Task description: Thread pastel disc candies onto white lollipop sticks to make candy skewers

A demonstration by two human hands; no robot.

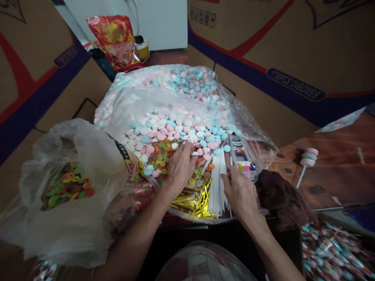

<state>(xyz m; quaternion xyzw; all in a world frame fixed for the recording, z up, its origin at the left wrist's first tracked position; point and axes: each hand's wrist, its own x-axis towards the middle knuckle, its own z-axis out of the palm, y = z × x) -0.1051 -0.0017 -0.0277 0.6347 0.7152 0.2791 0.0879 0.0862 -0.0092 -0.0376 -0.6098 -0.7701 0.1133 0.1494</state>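
Left hand (pixel 181 167) is curled over the marshmallows (pixel 161 136), right hand (pixel 241 191) bent beside the white sticks (pixel 216 183); can't tell if either's pinching anything. Sticks lie by the bench's (pixel 176 222) near edge, marshmallows behind: I'd draw singles, squeeze lightly.

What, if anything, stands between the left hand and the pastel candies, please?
Nothing visible blocks the nearer pastel candies, where the left hand reaches their edge; a clear plastic bag lies over the farther ones.
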